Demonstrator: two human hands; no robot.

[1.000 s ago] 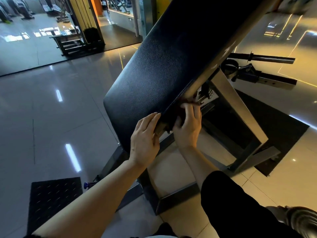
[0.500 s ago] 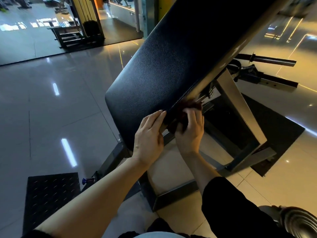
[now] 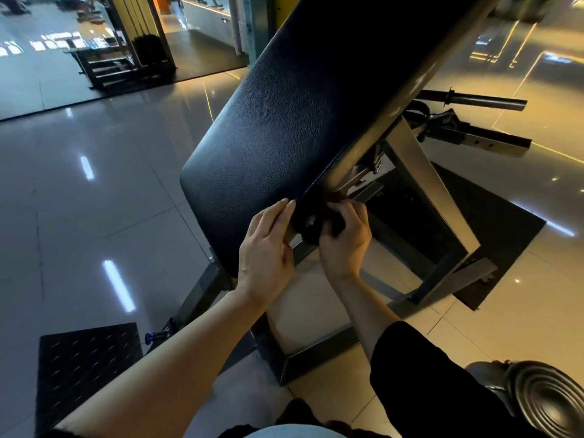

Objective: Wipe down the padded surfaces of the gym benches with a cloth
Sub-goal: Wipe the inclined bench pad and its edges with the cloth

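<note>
Fingers (image 3: 355, 213) of the right hand (image 3: 346, 241) have curled tighter, bunching the dark cloth (image 3: 316, 219) under the bench pad (image 3: 284, 137) edge, left hand (image 3: 265, 251) flat alongside, so wiping has paused.

No text, label, brand, number or sign is showing readably anywhere in this view. The bright marks on the floor at the far left are only light reflecting, too blurred to read as letters.
</note>
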